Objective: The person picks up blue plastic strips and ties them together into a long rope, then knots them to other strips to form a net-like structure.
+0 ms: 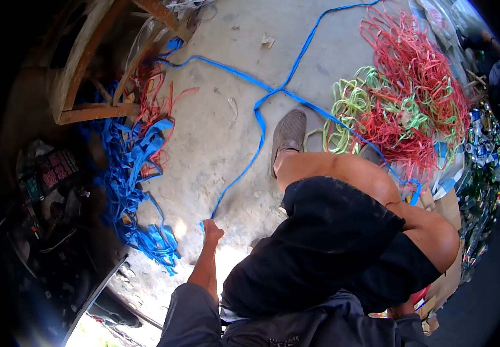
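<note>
On the left of the body, my left hand point(212, 231) is closed around the end of a long blue strap point(235, 181). From there the strap runs up over the grey floor and crosses another blue length near the top centre. That other length passes down to the right, beside the legs. At the lower right, only the wrist area of my right hand point(401, 309) shows near some cardboard; its fingers are hidden behind the leg and clothing.
A wooden frame point(102, 111) stands at the upper left above tangled blue strips point(125, 179). Red strands point(403, 69) and yellow-green strands point(348, 107) lie at the right. Cans and bottles point(484, 156) are heaped at the far right, beside cardboard point(448, 231).
</note>
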The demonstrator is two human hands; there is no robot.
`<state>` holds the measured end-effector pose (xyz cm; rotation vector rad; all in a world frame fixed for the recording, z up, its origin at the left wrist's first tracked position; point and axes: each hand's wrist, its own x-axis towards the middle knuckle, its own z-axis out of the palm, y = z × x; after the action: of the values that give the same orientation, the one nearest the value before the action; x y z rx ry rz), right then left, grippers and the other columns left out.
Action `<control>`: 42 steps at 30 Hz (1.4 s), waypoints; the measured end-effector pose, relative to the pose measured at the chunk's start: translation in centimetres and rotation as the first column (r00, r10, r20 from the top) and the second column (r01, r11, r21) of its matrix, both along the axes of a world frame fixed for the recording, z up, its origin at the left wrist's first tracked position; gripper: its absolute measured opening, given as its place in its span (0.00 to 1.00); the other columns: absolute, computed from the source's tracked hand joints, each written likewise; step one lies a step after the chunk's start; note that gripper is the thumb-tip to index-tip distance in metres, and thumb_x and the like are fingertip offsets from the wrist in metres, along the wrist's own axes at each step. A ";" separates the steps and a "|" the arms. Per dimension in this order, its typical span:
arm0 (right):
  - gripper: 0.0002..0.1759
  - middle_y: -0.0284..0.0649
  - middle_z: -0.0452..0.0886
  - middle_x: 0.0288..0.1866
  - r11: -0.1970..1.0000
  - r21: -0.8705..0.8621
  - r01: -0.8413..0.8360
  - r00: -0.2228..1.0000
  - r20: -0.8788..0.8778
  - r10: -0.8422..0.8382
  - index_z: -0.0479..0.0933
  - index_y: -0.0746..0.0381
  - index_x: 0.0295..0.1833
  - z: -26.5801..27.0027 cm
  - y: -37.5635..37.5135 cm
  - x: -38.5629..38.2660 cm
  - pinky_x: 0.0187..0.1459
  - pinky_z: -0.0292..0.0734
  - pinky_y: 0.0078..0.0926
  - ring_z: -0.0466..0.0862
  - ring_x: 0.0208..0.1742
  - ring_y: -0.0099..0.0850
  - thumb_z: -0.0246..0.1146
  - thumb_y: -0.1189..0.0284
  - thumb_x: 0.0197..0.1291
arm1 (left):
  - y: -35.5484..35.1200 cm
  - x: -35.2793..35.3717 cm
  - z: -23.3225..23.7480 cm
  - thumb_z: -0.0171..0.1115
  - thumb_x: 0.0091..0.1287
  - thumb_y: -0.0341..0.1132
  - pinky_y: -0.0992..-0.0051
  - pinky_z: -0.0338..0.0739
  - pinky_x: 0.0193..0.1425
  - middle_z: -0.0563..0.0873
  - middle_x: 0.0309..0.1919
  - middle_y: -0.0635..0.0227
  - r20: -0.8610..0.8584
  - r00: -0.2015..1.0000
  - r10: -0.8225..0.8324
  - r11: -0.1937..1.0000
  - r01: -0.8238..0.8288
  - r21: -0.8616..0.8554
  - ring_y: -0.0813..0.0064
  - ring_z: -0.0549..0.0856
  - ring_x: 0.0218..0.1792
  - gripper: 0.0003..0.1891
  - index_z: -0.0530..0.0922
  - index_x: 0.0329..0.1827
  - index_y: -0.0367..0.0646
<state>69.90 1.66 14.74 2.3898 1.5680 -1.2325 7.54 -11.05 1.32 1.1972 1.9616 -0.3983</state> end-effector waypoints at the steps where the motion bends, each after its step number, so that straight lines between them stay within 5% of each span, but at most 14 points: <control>1: 0.15 0.53 0.82 0.51 1.000 0.002 0.002 1.000 0.002 -0.002 0.80 0.64 0.54 -0.1 -0.1 -0.3 0.55 0.79 0.46 0.83 0.55 0.53 0.58 0.73 0.63 | -0.2 -0.3 0.0 0.66 0.46 0.25 0.58 0.71 0.72 0.77 0.57 0.36 -0.004 1.000 -0.026 0.999 0.026 -0.021 0.39 0.75 0.63 0.25 0.77 0.51 0.26; 2: 0.15 0.53 0.82 0.51 1.000 0.004 -0.002 1.000 0.004 0.002 0.80 0.64 0.54 -0.2 0.2 -0.4 0.55 0.79 0.46 0.83 0.55 0.53 0.58 0.73 0.63 | -0.5 -0.6 0.0 0.65 0.46 0.25 0.57 0.71 0.72 0.77 0.56 0.37 -0.007 0.999 -0.051 0.998 0.051 -0.042 0.40 0.76 0.63 0.25 0.77 0.51 0.27; 5: 0.15 0.53 0.82 0.50 1.000 0.013 -0.017 1.000 0.006 0.017 0.80 0.64 0.53 -0.6 0.7 -0.4 0.55 0.79 0.46 0.83 0.54 0.53 0.58 0.72 0.63 | -1.8 -0.7 0.8 0.64 0.46 0.24 0.57 0.72 0.71 0.76 0.57 0.37 0.044 0.999 0.019 0.970 -0.029 0.242 0.41 0.75 0.62 0.25 0.77 0.51 0.26; 6: 0.15 0.53 0.82 0.50 1.000 0.011 -0.026 1.000 -0.001 0.026 0.80 0.64 0.53 -0.6 0.8 -0.6 0.54 0.79 0.46 0.83 0.54 0.53 0.58 0.72 0.63 | -2.7 -1.4 0.4 0.69 0.49 0.32 0.59 0.71 0.71 0.76 0.62 0.40 0.043 0.999 0.019 0.962 -0.030 0.273 0.45 0.74 0.66 0.29 0.79 0.56 0.30; 10: 0.15 0.53 0.83 0.50 1.000 0.002 -0.026 1.000 -0.011 0.026 0.81 0.64 0.53 -0.4 0.9 -1.8 0.54 0.79 0.46 0.84 0.54 0.53 0.57 0.71 0.64 | -2.8 -1.4 1.6 0.69 0.51 0.31 0.60 0.66 0.77 0.61 0.75 0.37 0.008 1.000 0.026 0.966 -0.028 0.259 0.43 0.70 0.71 0.32 0.78 0.63 0.31; 16: 0.15 0.53 0.83 0.49 0.999 0.000 -0.037 0.999 -0.030 0.037 0.81 0.64 0.53 0.6 1.3 -2.9 0.54 0.80 0.46 0.84 0.54 0.52 0.57 0.70 0.65 | -2.2 -1.0 1.5 0.68 0.50 0.31 0.60 0.66 0.78 0.69 0.71 0.33 -0.053 0.997 0.057 0.993 -0.051 0.108 0.42 0.69 0.74 0.31 0.81 0.61 0.32; 19: 0.15 0.53 0.84 0.49 0.999 0.003 -0.041 0.999 -0.025 0.041 0.81 0.64 0.52 0.9 1.3 -3.1 0.54 0.80 0.46 0.84 0.53 0.52 0.57 0.70 0.65 | -1.8 -1.5 0.7 0.64 0.46 0.27 0.59 0.75 0.64 0.81 0.56 0.35 0.003 1.000 -0.006 0.989 0.005 0.147 0.43 0.79 0.62 0.24 0.82 0.50 0.29; 22: 0.15 0.53 0.84 0.48 0.999 0.005 -0.049 0.999 -0.022 0.049 0.81 0.63 0.52 0.0 2.2 -4.0 0.54 0.80 0.46 0.84 0.53 0.52 0.57 0.69 0.66 | -1.6 -1.8 0.1 0.62 0.43 0.24 0.57 0.79 0.46 0.84 0.36 0.39 0.218 0.972 0.093 0.976 -0.132 0.171 0.42 0.85 0.44 0.16 0.82 0.37 0.29; 25: 0.15 0.53 0.84 0.48 0.998 0.005 -0.057 0.998 -0.031 0.058 0.81 0.63 0.52 -0.6 2.6 -4.4 0.53 0.80 0.46 0.85 0.53 0.52 0.57 0.69 0.66 | -1.6 -1.9 0.0 0.60 0.40 0.23 0.54 0.75 0.35 0.80 0.26 0.42 0.115 0.993 0.037 0.959 -0.068 0.276 0.40 0.82 0.33 0.09 0.76 0.27 0.30; 31: 0.15 0.53 0.85 0.47 0.997 0.004 -0.080 0.996 -0.051 0.080 0.82 0.63 0.52 -0.8 3.0 -5.6 0.53 0.80 0.46 0.85 0.52 0.52 0.56 0.68 0.67 | -1.7 -3.1 2.3 0.61 0.43 0.23 0.52 0.74 0.39 0.80 0.29 0.41 0.020 0.997 0.071 0.971 -0.073 0.227 0.39 0.81 0.37 0.08 0.74 0.28 0.31; 36: 0.15 0.52 0.85 0.47 0.996 0.007 -0.093 0.993 -0.072 0.094 0.82 0.63 0.51 -0.8 3.5 -6.7 0.53 0.80 0.46 0.85 0.52 0.51 0.56 0.67 0.68 | -2.3 -5.9 2.0 0.59 0.49 0.23 0.52 0.74 0.59 0.78 0.46 0.42 -0.035 0.998 0.049 0.943 -0.035 0.331 0.39 0.77 0.54 0.18 0.76 0.46 0.32; 39: 0.15 0.52 0.86 0.46 0.995 0.011 -0.099 0.991 -0.085 0.099 0.82 0.63 0.51 -1.1 3.8 -7.6 0.53 0.80 0.46 0.86 0.52 0.51 0.56 0.66 0.68 | -0.7 -7.9 3.3 0.67 0.50 0.28 0.58 0.68 0.76 0.77 0.61 0.39 -0.057 0.996 0.063 0.986 -0.053 0.160 0.43 0.75 0.66 0.34 0.73 0.65 0.28; 42: 0.15 0.52 0.86 0.46 0.994 0.021 -0.107 0.989 -0.104 0.108 0.82 0.63 0.51 -1.1 4.3 -8.5 0.52 0.80 0.46 0.86 0.51 0.51 0.56 0.66 0.68 | -0.3 -9.3 3.5 0.60 0.49 0.22 0.53 0.71 0.69 0.79 0.53 0.37 -0.076 0.997 0.023 0.920 0.009 0.392 0.37 0.76 0.60 0.24 0.78 0.53 0.27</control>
<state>61.42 5.91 13.68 2.2496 1.7157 -1.3500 -1.76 -11.31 4.84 1.4393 2.1805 -0.0443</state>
